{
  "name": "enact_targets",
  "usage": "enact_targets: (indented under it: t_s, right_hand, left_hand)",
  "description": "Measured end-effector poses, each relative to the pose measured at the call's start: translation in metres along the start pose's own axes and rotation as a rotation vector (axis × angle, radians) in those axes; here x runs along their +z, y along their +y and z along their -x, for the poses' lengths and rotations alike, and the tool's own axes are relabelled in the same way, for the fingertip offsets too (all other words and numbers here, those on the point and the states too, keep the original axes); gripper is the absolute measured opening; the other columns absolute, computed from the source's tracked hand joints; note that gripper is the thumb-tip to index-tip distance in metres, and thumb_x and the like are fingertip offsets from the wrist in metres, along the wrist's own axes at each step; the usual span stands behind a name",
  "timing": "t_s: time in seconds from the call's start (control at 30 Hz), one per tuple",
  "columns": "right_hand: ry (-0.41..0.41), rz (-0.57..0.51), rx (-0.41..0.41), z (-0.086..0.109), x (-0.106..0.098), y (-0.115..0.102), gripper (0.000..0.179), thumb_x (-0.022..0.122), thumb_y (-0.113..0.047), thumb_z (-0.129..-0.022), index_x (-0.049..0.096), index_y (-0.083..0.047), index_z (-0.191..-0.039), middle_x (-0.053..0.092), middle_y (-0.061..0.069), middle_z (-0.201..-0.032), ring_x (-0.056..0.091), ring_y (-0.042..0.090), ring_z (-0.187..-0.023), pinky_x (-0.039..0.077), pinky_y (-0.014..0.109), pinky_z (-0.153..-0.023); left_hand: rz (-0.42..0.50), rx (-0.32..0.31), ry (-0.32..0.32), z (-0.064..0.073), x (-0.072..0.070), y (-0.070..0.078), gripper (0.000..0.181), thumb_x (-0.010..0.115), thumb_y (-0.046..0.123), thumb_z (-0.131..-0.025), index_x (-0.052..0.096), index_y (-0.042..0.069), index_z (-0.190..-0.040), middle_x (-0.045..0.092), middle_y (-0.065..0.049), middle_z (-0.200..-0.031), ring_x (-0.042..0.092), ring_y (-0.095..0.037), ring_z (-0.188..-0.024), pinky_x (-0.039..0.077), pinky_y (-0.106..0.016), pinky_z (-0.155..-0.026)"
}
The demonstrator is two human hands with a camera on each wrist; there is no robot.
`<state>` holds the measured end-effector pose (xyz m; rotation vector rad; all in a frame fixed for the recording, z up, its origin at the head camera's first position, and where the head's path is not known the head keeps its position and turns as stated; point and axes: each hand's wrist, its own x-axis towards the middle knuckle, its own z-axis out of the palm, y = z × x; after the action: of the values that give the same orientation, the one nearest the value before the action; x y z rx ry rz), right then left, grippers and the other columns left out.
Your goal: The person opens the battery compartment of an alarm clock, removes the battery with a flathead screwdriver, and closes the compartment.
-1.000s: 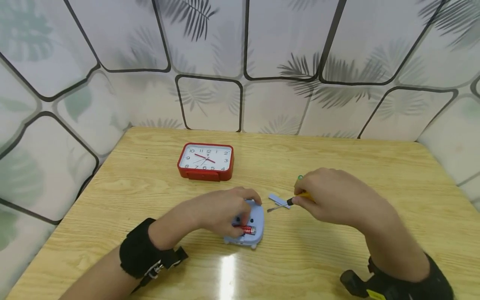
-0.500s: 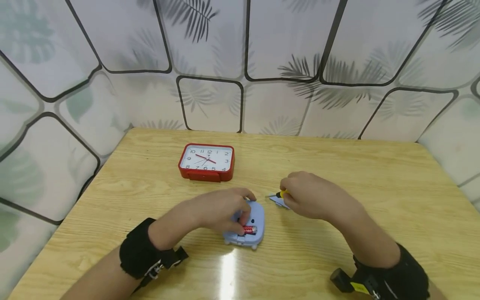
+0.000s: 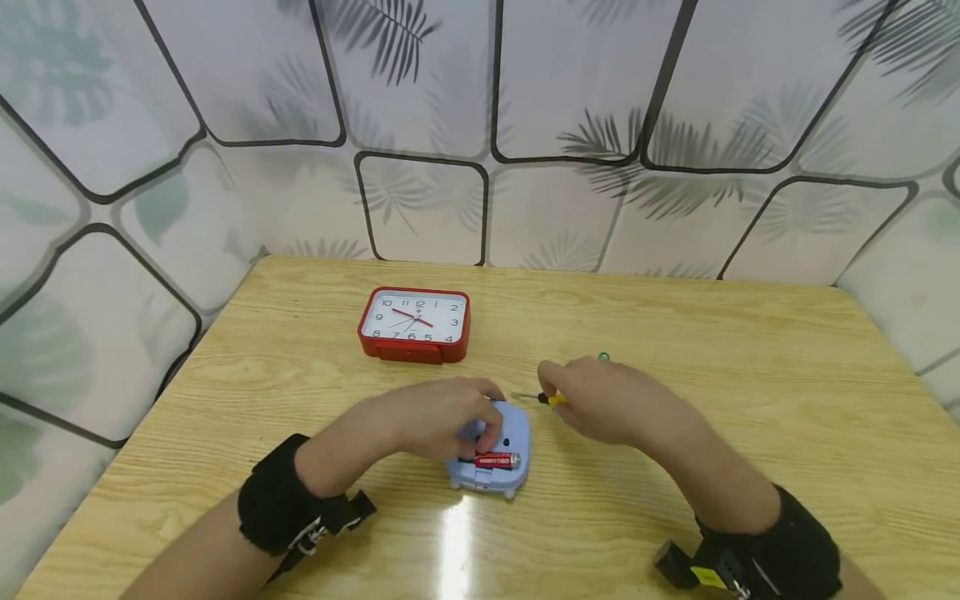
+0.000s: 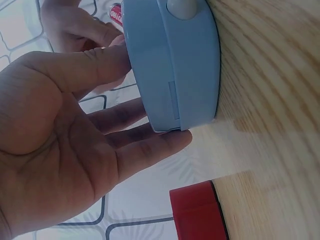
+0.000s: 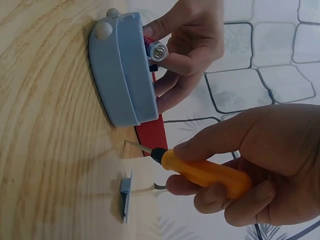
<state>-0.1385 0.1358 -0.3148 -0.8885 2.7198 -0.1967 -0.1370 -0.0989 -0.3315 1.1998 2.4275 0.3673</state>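
A light-blue rounded device (image 3: 519, 429) with small round feet lies on the table. My left hand (image 3: 427, 418) reaches over it; thumb and forefinger pinch a red battery (image 3: 497, 461) at its face. In the right wrist view one metal end of the battery (image 5: 158, 51) stands proud of the casing. Other left fingers touch the device's far edge in the left wrist view. To the right, my right hand (image 3: 611, 402) grips a screwdriver (image 5: 202, 173) by its yellow handle, the tip pointing left, apart from the device. A small blue cover (image 5: 125, 197) lies beneath that hand.
A red clock (image 3: 414, 323) with a white dial lies face up behind the left hand. The wooden table (image 3: 300, 333) ends at patterned walls behind and to the sides. A small green ring-shaped thing (image 3: 603, 356) shows just beyond the right hand.
My right hand has moved left with the screwdriver and now covers most of the blue cover in the head view. More of the battery shows beside my left fingers.
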Motion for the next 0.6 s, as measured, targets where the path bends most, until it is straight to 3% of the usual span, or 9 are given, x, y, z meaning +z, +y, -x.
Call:
enact_targets:
  t_s: [0.23, 0.4, 0.6]
  right_hand:
    - [-0.077, -0.034, -0.032, -0.002, 0.003, -0.003, 0.019, 0.066, 0.001, -0.087, 0.060, -0.014, -0.097, 0.059, -0.001, -0.083, 0.053, 0.016, -0.077, 0.047, 0.032, -0.069]
    - [-0.121, -0.051, -0.037, -0.001, 0.007, -0.004, 0.025, 0.065, 0.004, -0.083, 0.063, -0.016, -0.098, 0.062, 0.001, -0.092, 0.054, 0.017, -0.085, 0.048, 0.036, -0.078]
    - [-0.141, -0.016, -0.047, -0.003, 0.014, -0.007, 0.027, 0.076, -0.001, -0.081, 0.068, -0.015, -0.103, 0.065, 0.000, -0.096, 0.057, 0.016, -0.089, 0.052, 0.039, -0.085]
  left_hand:
    - [-0.009, 0.024, -0.021, 0.002, -0.001, -0.002, 0.026, 0.077, 0.005, -0.083, 0.059, 0.024, -0.078, 0.056, -0.007, -0.137, 0.052, -0.021, -0.127, 0.043, -0.037, -0.108]
    - [-0.021, 0.022, -0.008, 0.000, 0.000, -0.002, 0.026, 0.078, 0.008, -0.083, 0.060, 0.025, -0.077, 0.058, -0.006, -0.135, 0.053, -0.020, -0.125, 0.045, -0.035, -0.106]
    - [-0.002, -0.001, -0.009, -0.001, 0.000, 0.000, 0.027, 0.077, 0.007, -0.084, 0.060, 0.025, -0.077, 0.057, -0.006, -0.136, 0.053, -0.020, -0.126, 0.045, -0.036, -0.107]
